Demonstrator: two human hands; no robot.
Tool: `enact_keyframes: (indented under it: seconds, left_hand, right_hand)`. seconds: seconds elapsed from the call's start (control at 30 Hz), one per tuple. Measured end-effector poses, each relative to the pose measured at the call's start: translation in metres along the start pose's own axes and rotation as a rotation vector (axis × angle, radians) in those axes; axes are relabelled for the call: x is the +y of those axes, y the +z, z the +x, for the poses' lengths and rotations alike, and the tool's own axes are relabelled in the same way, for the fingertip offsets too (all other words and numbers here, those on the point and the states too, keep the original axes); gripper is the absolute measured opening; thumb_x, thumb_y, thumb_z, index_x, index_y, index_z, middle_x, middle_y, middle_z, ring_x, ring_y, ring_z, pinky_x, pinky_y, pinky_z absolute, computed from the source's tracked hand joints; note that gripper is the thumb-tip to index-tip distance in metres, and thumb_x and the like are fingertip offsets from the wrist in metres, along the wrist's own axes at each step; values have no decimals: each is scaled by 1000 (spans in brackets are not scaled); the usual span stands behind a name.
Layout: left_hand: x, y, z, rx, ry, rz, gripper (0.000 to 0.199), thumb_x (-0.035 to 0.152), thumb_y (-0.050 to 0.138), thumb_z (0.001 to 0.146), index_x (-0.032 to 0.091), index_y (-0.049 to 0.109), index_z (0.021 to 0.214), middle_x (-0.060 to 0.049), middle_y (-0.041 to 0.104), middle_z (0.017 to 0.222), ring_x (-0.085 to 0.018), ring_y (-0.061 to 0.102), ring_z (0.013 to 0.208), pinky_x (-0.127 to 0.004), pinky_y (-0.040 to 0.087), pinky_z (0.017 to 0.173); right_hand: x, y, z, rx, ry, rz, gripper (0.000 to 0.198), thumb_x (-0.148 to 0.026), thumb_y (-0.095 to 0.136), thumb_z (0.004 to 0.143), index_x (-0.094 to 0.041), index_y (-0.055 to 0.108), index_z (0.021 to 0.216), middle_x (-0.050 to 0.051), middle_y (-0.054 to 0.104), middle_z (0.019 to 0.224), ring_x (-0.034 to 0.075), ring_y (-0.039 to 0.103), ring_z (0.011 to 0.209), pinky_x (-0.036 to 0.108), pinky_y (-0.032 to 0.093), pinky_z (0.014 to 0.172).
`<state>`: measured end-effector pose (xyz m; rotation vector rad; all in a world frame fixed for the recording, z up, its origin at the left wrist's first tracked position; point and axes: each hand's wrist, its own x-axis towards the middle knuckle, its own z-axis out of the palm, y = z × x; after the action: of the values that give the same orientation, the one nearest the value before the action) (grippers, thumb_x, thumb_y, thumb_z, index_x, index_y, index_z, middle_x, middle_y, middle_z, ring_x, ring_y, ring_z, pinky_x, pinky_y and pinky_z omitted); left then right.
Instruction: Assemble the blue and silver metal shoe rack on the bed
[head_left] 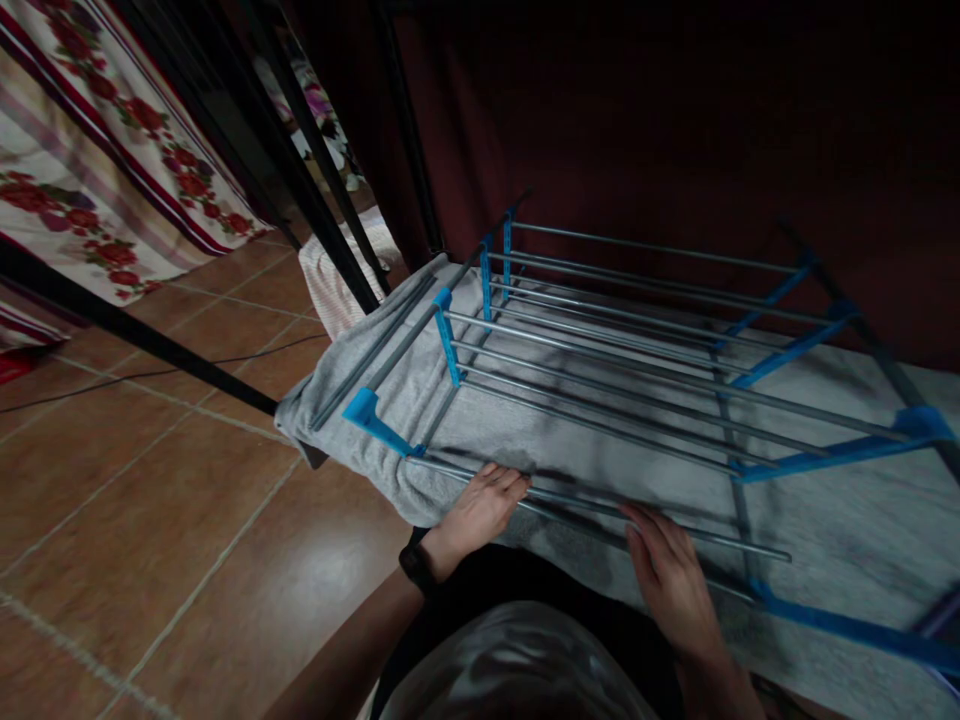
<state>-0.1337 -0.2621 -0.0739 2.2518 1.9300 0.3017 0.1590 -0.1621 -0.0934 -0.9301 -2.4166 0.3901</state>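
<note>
A rack of grey metal tubes (637, 360) with blue plastic brackets lies on a grey cloth in front of me. One loose-ended tube (574, 500) runs along the near side; its left end meets a blue bracket (375, 425), while its right end sticks out free of the blue bracket (840, 625) at the near right. My left hand (491, 500), with a dark band on the wrist, is closed over this tube near its left part. Farther right, my right hand (671, 570) has its fingers curled over the same tube, its thumb on the near side.
Grey cloth (847, 520) covers the surface under the rack. Black metal poles (180, 360) slant across the left. Beyond them are a tiled floor (150, 480), a thin cable, and a flowered curtain (120, 180). A dark red hanging (637, 130) stands behind the rack.
</note>
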Motion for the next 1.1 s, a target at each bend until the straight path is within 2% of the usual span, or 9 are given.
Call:
enact_keyframes:
  seconds: [0.13, 0.23, 0.43, 0.6, 0.93, 1.1]
  left_hand:
    - [6, -4, -3, 22, 11, 29, 31, 13, 44, 99, 19, 59, 126, -7, 67, 111, -20, 61, 106, -38, 40, 106]
    - [11, -7, -3, 51, 26, 37, 31, 14, 45, 99, 19, 59, 126, -6, 67, 109, -19, 62, 104, -38, 40, 105]
    - [11, -19, -4, 73, 73, 80, 28, 13, 49, 96, 17, 59, 123, -6, 67, 104, -20, 61, 97, -37, 41, 98]
    - [17, -32, -9, 109, 90, 110, 30, 11, 51, 95, 17, 57, 125, -6, 65, 101, -19, 60, 95, -36, 42, 95]
    - [27, -80, -11, 234, 183, 181, 29, 9, 47, 97, 13, 56, 124, -6, 65, 93, -19, 58, 85, -36, 45, 83]
    - [28, -100, -7, 266, 229, 226, 31, 9, 46, 97, 12, 58, 126, -7, 67, 96, -19, 60, 86, -36, 46, 83]
  right_hand:
    - [2, 3, -1, -59, -94, -117, 36, -38, 44, 103, -22, 56, 132, 8, 68, 122, 26, 61, 115, 51, 38, 107]
    - [4, 2, -2, -72, -133, -181, 36, -36, 44, 103, -20, 56, 132, 8, 69, 120, 26, 62, 114, 52, 36, 109]
    - [6, 0, -5, -83, -138, -192, 34, -34, 42, 104, -20, 58, 130, 7, 70, 115, 24, 65, 106, 42, 47, 97]
    - [2, -6, -6, -48, -151, -176, 33, -34, 44, 103, -21, 60, 129, 7, 71, 114, 23, 66, 104, 40, 49, 94]
    - [-21, -37, 7, 64, -171, -115, 31, -28, 51, 101, -20, 62, 128, 7, 72, 111, 22, 66, 100, 40, 49, 94]
    - [-31, -54, 17, 78, -131, -93, 31, -27, 50, 100, -23, 64, 128, 7, 71, 111, 21, 65, 101, 39, 50, 93]
